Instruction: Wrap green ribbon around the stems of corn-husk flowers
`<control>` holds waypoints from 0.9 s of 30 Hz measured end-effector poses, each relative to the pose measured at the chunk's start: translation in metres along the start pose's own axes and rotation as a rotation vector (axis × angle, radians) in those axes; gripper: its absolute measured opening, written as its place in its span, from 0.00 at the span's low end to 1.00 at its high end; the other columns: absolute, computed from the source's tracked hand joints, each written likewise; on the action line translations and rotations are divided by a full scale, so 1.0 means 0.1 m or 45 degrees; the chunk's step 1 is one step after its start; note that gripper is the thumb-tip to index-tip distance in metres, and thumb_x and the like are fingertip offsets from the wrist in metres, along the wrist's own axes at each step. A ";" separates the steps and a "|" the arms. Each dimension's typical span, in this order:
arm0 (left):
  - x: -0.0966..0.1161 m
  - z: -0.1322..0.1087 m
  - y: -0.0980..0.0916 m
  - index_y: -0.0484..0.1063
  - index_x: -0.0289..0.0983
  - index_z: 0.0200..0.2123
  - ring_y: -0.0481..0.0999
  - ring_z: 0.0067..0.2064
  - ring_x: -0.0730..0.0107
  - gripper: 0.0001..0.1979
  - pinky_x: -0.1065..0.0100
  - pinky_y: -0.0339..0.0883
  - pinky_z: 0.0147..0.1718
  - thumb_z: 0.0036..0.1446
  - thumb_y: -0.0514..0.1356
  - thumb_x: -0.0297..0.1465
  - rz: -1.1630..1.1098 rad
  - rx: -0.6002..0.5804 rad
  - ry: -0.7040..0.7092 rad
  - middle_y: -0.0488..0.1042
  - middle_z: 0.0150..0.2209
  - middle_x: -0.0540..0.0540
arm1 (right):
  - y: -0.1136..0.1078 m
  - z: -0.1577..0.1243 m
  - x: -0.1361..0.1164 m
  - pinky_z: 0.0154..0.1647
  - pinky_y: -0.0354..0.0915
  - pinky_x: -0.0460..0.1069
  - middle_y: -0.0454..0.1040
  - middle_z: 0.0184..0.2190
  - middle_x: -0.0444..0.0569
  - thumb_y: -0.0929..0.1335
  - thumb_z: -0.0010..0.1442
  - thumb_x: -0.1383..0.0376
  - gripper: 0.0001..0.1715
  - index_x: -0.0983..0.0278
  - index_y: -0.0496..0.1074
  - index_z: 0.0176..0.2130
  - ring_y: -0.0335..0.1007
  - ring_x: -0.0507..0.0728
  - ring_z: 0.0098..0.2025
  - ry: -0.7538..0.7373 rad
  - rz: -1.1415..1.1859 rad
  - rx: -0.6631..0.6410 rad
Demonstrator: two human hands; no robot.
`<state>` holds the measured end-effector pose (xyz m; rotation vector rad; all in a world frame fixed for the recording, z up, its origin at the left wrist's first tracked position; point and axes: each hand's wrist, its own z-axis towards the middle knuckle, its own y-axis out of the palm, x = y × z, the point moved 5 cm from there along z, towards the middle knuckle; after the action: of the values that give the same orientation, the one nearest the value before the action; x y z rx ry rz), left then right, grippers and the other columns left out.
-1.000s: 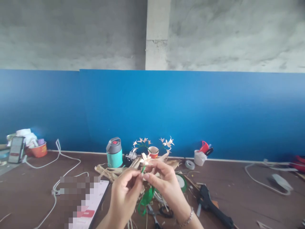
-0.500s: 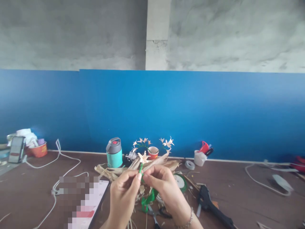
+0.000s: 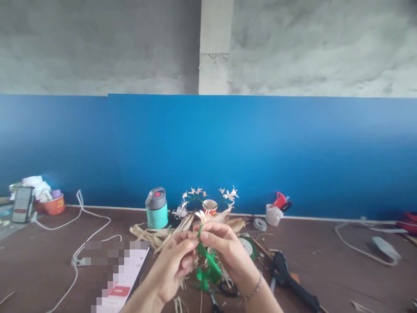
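Between my two hands is a pale artificial flower (image 3: pixel 202 216) with a green-wrapped stem. My right hand (image 3: pixel 226 250) pinches the stem just beneath the petals. Lower down, the fingers of my left hand (image 3: pixel 174 261) are closed on green floral tape (image 3: pixel 210 266) by the stem; the tape hangs in loose folds below. Scissors (image 3: pixel 215 298) lie under the hands, partly hidden. Dried corn husks (image 3: pixel 148 234) spread behind them. A paper cup (image 3: pixel 210 206) at the back holds green stems with several similar pale flowers (image 3: pixel 230 194). Partly behind my right hand sits a tape roll (image 3: pixel 246 247).
A turquoise flask (image 3: pixel 157 215) stands behind my left hand, and a phone (image 3: pixel 125 278) lies at front left. On the right are a black glue gun (image 3: pixel 293 280), a grey tape ring (image 3: pixel 259 224) and a white cup (image 3: pixel 274 215) with pens. White cables (image 3: pixel 78 248) run along the left.
The flower has shifted slightly right and down. My right hand has moved up to just under the petals, my left hand has turned, and more green tape shows hanging between them.
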<state>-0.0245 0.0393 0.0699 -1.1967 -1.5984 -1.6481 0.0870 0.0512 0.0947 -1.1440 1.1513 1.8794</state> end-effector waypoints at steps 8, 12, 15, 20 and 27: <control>0.09 -0.02 0.07 0.64 0.35 0.20 0.49 0.13 0.85 0.15 0.79 0.39 0.11 0.42 0.64 0.39 0.305 -0.058 0.131 0.57 0.12 0.58 | 0.00 0.02 0.04 0.31 0.61 0.47 0.71 0.24 0.45 0.73 0.45 0.62 0.10 0.65 0.73 0.21 0.64 0.51 0.27 -0.047 -0.007 0.072; 0.20 -0.05 0.07 0.65 0.34 0.19 0.52 0.15 0.83 0.13 0.78 0.46 0.13 0.47 0.61 0.36 0.633 0.050 0.321 0.57 0.12 0.57 | 0.00 0.02 0.01 0.31 0.59 0.46 0.68 0.23 0.44 0.73 0.45 0.61 0.12 0.65 0.71 0.19 0.61 0.50 0.27 -0.137 -0.142 0.193; 0.24 -0.07 0.06 0.67 0.34 0.19 0.57 0.17 0.79 0.10 0.76 0.51 0.17 0.47 0.60 0.33 0.771 0.106 0.466 0.61 0.14 0.54 | 0.02 0.01 -0.02 0.32 0.59 0.46 0.66 0.23 0.43 0.72 0.47 0.60 0.14 0.65 0.68 0.18 0.60 0.51 0.28 -0.223 -0.250 0.223; 0.27 -0.12 0.01 0.68 0.37 0.19 0.63 0.20 0.74 0.09 0.74 0.56 0.20 0.48 0.59 0.32 0.990 0.291 0.731 0.66 0.17 0.52 | 0.03 0.01 -0.01 0.31 0.58 0.46 0.63 0.24 0.42 0.71 0.48 0.61 0.13 0.65 0.66 0.22 0.58 0.51 0.29 -0.305 -0.361 0.283; 0.30 -0.22 0.03 0.71 0.39 0.20 0.67 0.23 0.71 0.06 0.73 0.59 0.25 0.47 0.61 0.30 1.124 0.468 1.048 0.70 0.21 0.49 | 0.05 -0.01 0.05 0.31 0.58 0.45 0.62 0.23 0.42 0.69 0.51 0.60 0.13 0.65 0.64 0.23 0.57 0.51 0.28 -0.305 -0.356 0.315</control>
<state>-0.0402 0.0237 0.0994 -0.6957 -0.6412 -0.9754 0.0809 0.0491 0.0918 -0.8667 1.0000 1.5626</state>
